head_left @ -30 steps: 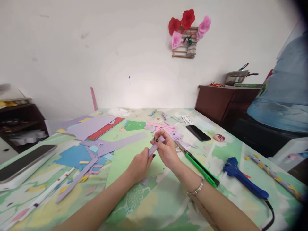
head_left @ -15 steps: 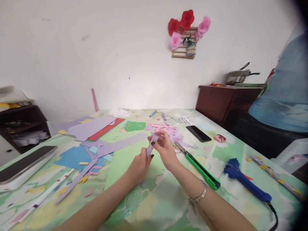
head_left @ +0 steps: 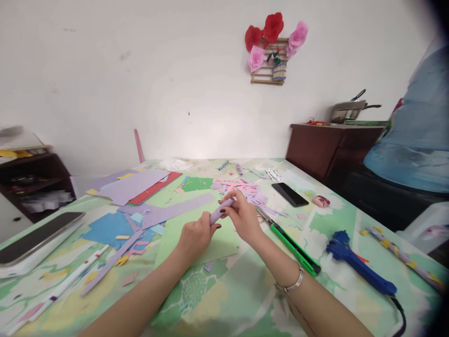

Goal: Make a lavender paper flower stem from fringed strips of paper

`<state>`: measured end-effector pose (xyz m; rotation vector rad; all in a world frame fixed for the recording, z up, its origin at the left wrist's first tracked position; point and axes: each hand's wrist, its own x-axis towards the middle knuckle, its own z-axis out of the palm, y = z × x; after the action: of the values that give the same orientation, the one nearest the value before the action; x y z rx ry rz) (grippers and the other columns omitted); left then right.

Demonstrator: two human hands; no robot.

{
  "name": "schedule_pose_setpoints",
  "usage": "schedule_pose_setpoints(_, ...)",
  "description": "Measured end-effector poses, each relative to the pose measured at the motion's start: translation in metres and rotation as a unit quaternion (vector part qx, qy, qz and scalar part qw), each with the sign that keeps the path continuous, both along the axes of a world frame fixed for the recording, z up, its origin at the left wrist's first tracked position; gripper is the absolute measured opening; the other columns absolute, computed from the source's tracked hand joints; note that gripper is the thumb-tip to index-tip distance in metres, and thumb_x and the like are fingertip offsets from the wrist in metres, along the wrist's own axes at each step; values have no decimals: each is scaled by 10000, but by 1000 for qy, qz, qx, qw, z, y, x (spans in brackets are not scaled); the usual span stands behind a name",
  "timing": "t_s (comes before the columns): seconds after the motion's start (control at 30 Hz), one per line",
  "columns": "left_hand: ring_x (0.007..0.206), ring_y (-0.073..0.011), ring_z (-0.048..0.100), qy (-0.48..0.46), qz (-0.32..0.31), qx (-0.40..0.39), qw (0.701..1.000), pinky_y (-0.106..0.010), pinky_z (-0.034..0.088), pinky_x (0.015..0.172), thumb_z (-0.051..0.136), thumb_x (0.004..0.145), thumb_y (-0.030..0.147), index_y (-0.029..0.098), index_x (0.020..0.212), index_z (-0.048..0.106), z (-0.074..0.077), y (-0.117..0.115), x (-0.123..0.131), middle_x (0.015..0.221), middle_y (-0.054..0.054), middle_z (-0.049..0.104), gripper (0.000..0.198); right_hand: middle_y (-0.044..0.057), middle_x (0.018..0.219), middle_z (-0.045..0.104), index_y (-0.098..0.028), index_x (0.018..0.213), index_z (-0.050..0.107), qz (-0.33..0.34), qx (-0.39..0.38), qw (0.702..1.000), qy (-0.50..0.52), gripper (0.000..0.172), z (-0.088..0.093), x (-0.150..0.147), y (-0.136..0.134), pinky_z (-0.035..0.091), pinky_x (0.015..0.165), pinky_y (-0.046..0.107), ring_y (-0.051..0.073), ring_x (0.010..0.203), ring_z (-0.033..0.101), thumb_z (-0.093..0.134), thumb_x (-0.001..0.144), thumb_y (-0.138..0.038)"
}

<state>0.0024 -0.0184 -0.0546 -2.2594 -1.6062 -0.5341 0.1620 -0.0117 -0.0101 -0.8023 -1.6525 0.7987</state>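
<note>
Between my hands is a rolled piece of light purple paper (head_left: pixel 220 211), slanting up to the right above a pale green sheet (head_left: pixel 171 241). My left hand (head_left: pixel 197 236) is closed around its lower end. At the upper end, my right hand (head_left: pixel 243 219) pinches it between thumb and fingers; part of the grip is hidden. Right of this hand lies a green utility knife (head_left: pixel 294 248) with its blade out, partly over gold-handled scissors (head_left: pixel 260 216). Behind the hands is a pile of pink and purple paper cuttings (head_left: pixel 238 186).
At right are a blue glue gun (head_left: pixel 361 271) with a cord, a wrapped stick (head_left: pixel 400 255) and a black phone (head_left: pixel 289 194). Purple strips (head_left: pixel 178 210), blue paper (head_left: pixel 105 229), card sheets (head_left: pixel 129 187) and another phone (head_left: pixel 38 236) lie left.
The purple paper has tilted from steep to flatter and now looks like a narrow tube. My left hand has shifted slightly left; the right fingers have moved along its upper end.
</note>
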Motion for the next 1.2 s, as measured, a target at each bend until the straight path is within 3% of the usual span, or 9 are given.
schedule_pose_setpoints(0.2, 503, -200, 585, 35, 9, 41, 999, -269, 250, 445, 238, 934, 353, 180, 808, 420, 3, -2, 1, 559, -40, 567, 281, -6, 710, 643, -216, 814, 520, -19, 18, 998, -49, 64, 3, 7, 3, 520, 633, 284, 158, 675, 654, 567, 781, -244)
schedule_pose_setpoints(0.33, 496, -207, 578, 41, 12, 62, 997, -272, 238, 446, 248, 928, 399, 179, 788, 441, 1, 0, 2, 542, -44, 555, 325, 2, 652, 650, -195, 743, 539, 24, -8, 996, -91, 85, 8, 17, 6, 515, 563, 263, 169, 623, 669, 577, 779, -262)
schedule_pose_setpoints(0.6, 506, -141, 527, -157, -86, -29, 983, -242, 285, 483, 462, 837, 380, 190, 727, 424, 8, -1, -3, 566, 12, 535, 223, 12, 667, 671, -182, 747, 598, 68, 11, 991, -115, 81, 12, 18, -1, 513, 578, 257, 157, 638, 663, 557, 798, -229)
schedule_pose_setpoints(0.7, 558, -124, 532, -291, -170, -144, 931, -228, 350, 514, 557, 765, 405, 184, 700, 434, 18, 1, -7, 616, 18, 538, 261, 5, 679, 674, -187, 753, 615, 60, 32, 986, -154, 71, 11, 16, -3, 494, 584, 247, 141, 631, 642, 552, 787, -187)
schedule_pose_setpoints(0.83, 562, -137, 603, -415, -284, -416, 758, -238, 438, 502, 554, 761, 446, 161, 930, 458, 25, 2, -9, 761, -41, 624, 345, -7, 666, 656, -181, 749, 624, 82, 58, 979, -176, 96, 7, 12, -4, 462, 568, 209, 109, 604, 608, 542, 770, -135)
schedule_pose_setpoints(0.9, 464, -127, 571, -420, -299, -477, 712, -231, 423, 444, 505, 793, 435, 153, 925, 446, 25, 1, -9, 654, -29, 617, 317, -12, 628, 635, -174, 733, 611, 81, 48, 981, -167, 78, 4, 10, -4, 453, 542, 197, 101, 572, 593, 547, 770, -147)
schedule_pose_setpoints(0.97, 365, -97, 471, -418, -276, -456, 736, -211, 365, 396, 439, 827, 372, 164, 865, 445, 23, 0, -8, 510, 30, 545, 211, -10, 599, 616, -169, 710, 595, 58, 30, 987, -146, 77, 1, 6, -3, 451, 520, 197, 104, 549, 587, 554, 774, -177)
schedule_pose_setpoints(1.1, 419, -88, 370, -377, -211, -276, 859, -215, 297, 452, 349, 864, 288, 184, 799, 454, 18, -2, -3, 492, 67, 433, 161, 7, 669, 604, -170, 701, 593, -19, 29, 997, -76, 31, -6, -3, -1, 479, 558, 225, 118, 591, 590, 595, 730, -179)
schedule_pose_setpoints(1.2, 493, -104, 364, -361, -200, -186, 892, -228, 264, 494, 309, 898, 313, 195, 822, 430, 14, -5, 0, 555, 59, 410, 186, -1, 708, 587, -182, 792, 576, -10, 5, 1000, 7, 80, -9, -10, -2, 490, 555, 233, 108, 580, 572, 608, 719, -194)
